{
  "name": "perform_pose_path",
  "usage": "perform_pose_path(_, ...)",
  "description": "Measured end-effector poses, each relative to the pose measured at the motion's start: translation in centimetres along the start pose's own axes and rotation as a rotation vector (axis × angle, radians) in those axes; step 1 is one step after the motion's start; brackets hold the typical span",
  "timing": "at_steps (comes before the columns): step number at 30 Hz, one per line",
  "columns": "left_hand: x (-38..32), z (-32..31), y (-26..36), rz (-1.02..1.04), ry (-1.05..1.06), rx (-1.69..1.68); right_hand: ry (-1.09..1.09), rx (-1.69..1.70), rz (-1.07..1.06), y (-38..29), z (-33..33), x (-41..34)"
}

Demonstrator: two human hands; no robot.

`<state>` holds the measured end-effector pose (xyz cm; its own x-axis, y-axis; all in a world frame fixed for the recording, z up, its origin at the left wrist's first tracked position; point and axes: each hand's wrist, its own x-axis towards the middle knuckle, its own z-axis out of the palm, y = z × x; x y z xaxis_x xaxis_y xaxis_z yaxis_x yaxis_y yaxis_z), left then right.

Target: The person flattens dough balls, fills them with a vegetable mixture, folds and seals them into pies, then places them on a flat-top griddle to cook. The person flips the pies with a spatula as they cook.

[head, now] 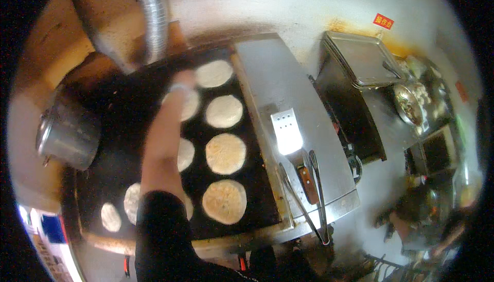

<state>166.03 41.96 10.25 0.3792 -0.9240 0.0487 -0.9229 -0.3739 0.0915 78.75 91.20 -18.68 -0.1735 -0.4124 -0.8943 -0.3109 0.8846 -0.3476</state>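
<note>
My left hand [185,78], blurred, reaches across a dark flat griddle [127,127] with a pale band at the wrist. Its fingers are at the left edge of the farthest round flatbread [215,73]; whether they grip it is unclear. Nearer to me in the same column lie a pale flatbread [224,111], a lightly browned one [225,154] and a more browned one [224,201]. My forearm partly covers a second column, including a pale flatbread [186,154]. Left of my sleeve lie a partly hidden dough round [132,204] and a small oval dough piece [111,217]. My right hand is out of view.
A perforated metal turner [287,133] and steel tongs [322,212] lie on the steel ledge [266,66] right of the griddle. A metal pot [71,139] stands at left. Stacked trays [364,58] and a bowl of food [409,104] are farther right.
</note>
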Motion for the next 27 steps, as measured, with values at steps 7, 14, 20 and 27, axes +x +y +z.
perform_pose_path(7,7.7,5.1,1.9,-0.222,-0.011,-0.110,0.062,0.048,0.066,-1.6,2.5,-2.2)
perform_pose_path(14,11.0,5.9,-0.5,-0.084,-0.070,-0.092,0.041,0.070,0.072,-3.0,3.9,-1.6)
perform_pose_path(20,8.3,-0.9,0.8,0.367,0.147,-0.047,0.013,0.090,0.065,-3.5,4.5,-1.3)
perform_pose_path(27,7.7,-6.5,4.1,0.219,-0.036,-0.785,0.013,0.122,0.067,-3.1,4.0,-2.0)
